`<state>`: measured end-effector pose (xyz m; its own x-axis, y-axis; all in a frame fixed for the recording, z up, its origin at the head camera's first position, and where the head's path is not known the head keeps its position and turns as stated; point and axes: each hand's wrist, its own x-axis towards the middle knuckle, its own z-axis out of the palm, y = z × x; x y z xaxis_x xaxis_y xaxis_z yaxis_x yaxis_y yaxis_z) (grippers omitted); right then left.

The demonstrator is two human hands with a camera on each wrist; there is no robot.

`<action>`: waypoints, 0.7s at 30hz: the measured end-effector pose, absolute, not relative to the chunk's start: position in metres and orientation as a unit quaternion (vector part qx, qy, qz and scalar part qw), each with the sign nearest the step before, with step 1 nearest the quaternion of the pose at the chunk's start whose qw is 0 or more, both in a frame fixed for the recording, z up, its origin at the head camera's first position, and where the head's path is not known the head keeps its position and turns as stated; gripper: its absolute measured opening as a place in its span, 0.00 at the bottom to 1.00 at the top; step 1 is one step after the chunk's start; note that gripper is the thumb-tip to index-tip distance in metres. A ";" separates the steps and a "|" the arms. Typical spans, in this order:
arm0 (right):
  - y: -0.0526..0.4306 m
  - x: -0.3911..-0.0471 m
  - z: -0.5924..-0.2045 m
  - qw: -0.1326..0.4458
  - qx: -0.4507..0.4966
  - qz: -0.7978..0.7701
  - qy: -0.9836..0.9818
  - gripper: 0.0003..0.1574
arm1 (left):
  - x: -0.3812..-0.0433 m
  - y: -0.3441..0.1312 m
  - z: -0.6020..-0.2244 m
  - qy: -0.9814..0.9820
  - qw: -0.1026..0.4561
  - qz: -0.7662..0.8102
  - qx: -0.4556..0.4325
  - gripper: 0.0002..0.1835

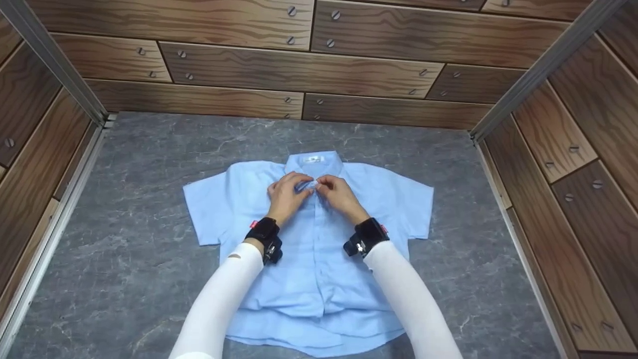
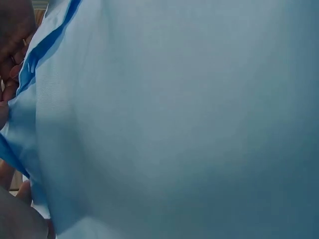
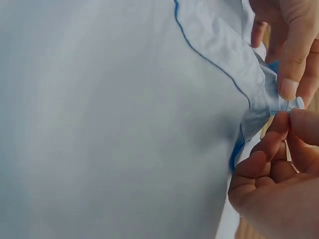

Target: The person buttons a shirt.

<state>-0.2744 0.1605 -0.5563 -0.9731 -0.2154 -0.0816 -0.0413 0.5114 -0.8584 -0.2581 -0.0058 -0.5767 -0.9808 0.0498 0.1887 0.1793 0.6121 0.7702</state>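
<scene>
A light blue short-sleeved shirt [image 1: 294,279] lies front up, its collar [image 1: 326,158] at the far side. My left hand [image 1: 290,194] and right hand [image 1: 340,193] meet at the top of its front placket [image 1: 317,234], just below the collar. In the right wrist view a small pale button [image 3: 299,103] sticks out between the fingertips of both hands. There my right thumb and forefinger pinch the placket edge right at the button, and my left thumb presses the cloth just above. Raised cloth hides most of the fingers in the left wrist view.
The shirt rests on a grey marbled surface [image 1: 124,279]. Wood-patterned panels [image 1: 249,65] wall it at the back and both sides, with metal rails [image 1: 65,199] along the corners. Each wrist carries a black strapped camera [image 1: 370,237] over a white sleeve.
</scene>
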 end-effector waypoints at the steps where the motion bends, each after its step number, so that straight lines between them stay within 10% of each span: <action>1: 0.160 -0.275 -0.557 0.090 -0.071 -0.496 0.860 0.09 | -0.259 -0.006 -0.577 -0.893 0.073 -0.440 -0.058 0.14; 11: 0.156 -0.273 -0.559 0.059 -0.037 -0.457 0.887 0.08 | -0.263 -0.007 -0.587 -0.888 0.069 -0.455 -0.023 0.10; 21: 0.159 -0.277 -0.551 0.045 -0.145 -0.135 0.979 0.29 | -0.265 -0.012 -0.586 -0.869 0.031 -0.494 -0.024 0.10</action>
